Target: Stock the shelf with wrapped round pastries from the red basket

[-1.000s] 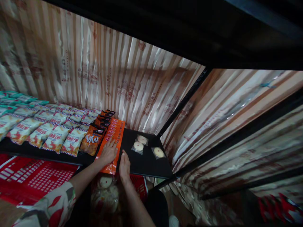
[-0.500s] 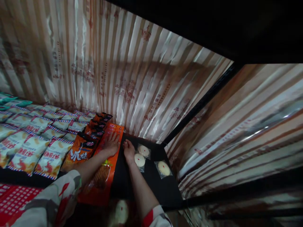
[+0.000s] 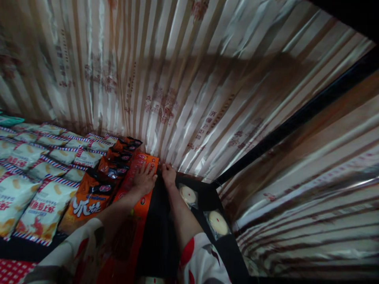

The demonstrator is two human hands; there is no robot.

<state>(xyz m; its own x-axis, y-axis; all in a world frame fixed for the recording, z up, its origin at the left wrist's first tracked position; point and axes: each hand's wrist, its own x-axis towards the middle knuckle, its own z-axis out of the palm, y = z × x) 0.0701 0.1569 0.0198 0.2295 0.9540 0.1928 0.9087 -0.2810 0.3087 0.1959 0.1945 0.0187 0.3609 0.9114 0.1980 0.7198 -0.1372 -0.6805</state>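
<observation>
My left hand (image 3: pixel 144 180) lies flat with spread fingers on a long orange snack packet (image 3: pixel 136 221) near its far end. Curled fingers close my right hand (image 3: pixel 168 174), at the back of the black shelf (image 3: pixel 156 228) against the striped curtain. Whatever it may hold is hidden. Beside my right forearm lies a round pale cake in a clear wrapper (image 3: pixel 188 195). Another wrapped cake (image 3: pixel 218 223) rests farther right. Left of the orange packet, a column of orange and black snack bags (image 3: pixel 93 197) stretches to the back.
Rows of white snack bags with striped edges (image 3: pixel 44 209) fill the shelf's left side. Behind stands a shiny striped curtain (image 3: pixel 166 79). A black pole (image 3: pixel 284 126) slants up from the shelf's back right corner. Red checked material (image 3: pixel 16 270) shows at bottom left.
My right hand has moved farther back towards the curtain. My left hand stays on the orange packet. The view has shifted closer, and one wrapped cake near my right forearm is out of sight.
</observation>
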